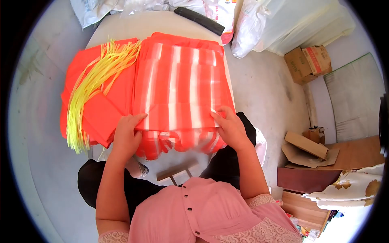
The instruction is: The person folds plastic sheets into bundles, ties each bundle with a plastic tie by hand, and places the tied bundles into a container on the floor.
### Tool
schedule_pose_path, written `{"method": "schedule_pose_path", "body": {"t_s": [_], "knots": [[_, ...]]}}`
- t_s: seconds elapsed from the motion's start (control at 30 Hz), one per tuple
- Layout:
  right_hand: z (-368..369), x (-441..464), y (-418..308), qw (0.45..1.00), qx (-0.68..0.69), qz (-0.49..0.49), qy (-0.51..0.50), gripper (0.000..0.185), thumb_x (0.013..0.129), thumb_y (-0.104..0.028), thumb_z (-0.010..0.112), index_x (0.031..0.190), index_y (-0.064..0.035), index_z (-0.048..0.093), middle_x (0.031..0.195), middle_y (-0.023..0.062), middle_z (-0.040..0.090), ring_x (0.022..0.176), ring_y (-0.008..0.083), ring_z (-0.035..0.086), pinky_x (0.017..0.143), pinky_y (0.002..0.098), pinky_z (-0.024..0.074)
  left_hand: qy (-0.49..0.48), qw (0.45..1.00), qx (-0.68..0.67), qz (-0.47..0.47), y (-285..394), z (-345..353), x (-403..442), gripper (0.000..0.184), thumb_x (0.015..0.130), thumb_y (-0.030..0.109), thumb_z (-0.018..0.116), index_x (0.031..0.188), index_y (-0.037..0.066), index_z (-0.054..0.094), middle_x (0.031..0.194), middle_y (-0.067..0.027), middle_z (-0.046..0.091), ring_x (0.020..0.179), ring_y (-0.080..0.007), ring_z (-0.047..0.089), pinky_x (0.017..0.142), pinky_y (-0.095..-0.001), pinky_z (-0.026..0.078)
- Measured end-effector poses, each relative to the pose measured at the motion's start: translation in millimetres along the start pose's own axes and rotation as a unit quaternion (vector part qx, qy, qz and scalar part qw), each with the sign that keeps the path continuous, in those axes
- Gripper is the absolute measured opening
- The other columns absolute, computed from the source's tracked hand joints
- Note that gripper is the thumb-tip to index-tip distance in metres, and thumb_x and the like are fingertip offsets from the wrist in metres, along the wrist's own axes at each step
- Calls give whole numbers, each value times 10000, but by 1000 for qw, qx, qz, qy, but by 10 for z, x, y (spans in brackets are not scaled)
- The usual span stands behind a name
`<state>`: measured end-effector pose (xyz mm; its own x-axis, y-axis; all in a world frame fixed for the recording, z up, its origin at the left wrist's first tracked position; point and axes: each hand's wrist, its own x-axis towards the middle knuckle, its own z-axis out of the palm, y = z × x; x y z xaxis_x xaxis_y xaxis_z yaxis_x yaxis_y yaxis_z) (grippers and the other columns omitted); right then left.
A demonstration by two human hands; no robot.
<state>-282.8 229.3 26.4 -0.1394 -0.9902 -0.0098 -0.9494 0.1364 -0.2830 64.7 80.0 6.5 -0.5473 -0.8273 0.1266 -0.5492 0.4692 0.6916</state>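
Observation:
A stack of red-and-white striped plastic sheets lies in front of me, its loose near edge hanging in folds over the table's front. At the stack's near left corner, my left hand pinches the top sheet between thumb and fingers. My right hand holds the same sheet at its near right corner, thumb and fingers closed on the edge. The sheet is stretched between both hands. To the left lies a pile of plain orange-red sheets, with a bundle of yellow plastic strips across it.
A dark roll rests at the far end of the pale table. White sacks stand behind it. On the right are a cardboard box, an opened carton and a brown cabinet.

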Motion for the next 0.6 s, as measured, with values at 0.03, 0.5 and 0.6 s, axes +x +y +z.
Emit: {"method": "schedule_pose_path", "body": {"t_s": [0.03, 0.5, 0.6], "knots": [[25, -1, 8, 1000, -5, -1, 0, 535, 893, -47, 712, 1408, -178, 653, 1473, 163, 558, 1271, 354, 613, 1021, 435, 534, 0, 1000, 21, -1, 18, -6, 15, 504, 843, -93, 630, 1322, 55, 681, 1123, -165, 659, 1108, -365, 603, 1000, -420, 497], [-119, -39, 330, 938, 343, -48, 26, 311, 912, 35, 662, 1191, -56, 764, 1415, 127, 662, 1175, 249, 671, 1022, 376, 520, 124, 979, -21, 162, -153, -38, 62, 166, 934, 5, 673, 1091, 35, 717, 1133, -143, 681, 1111, -307, 615, 962, -381, 501], [-163, -37, 362, 870, 483, 100, 0, 208, 972, -22, 636, 1158, -20, 731, 1229, 60, 703, 1077, 142, 651, 971, 320, 513, 45, 971, -232, 22, -167, -21, 48, 82, 1023, 71, 618, 1069, 28, 671, 1045, -104, 669, 1003, -251, 618, 925, -340, 498]]}}
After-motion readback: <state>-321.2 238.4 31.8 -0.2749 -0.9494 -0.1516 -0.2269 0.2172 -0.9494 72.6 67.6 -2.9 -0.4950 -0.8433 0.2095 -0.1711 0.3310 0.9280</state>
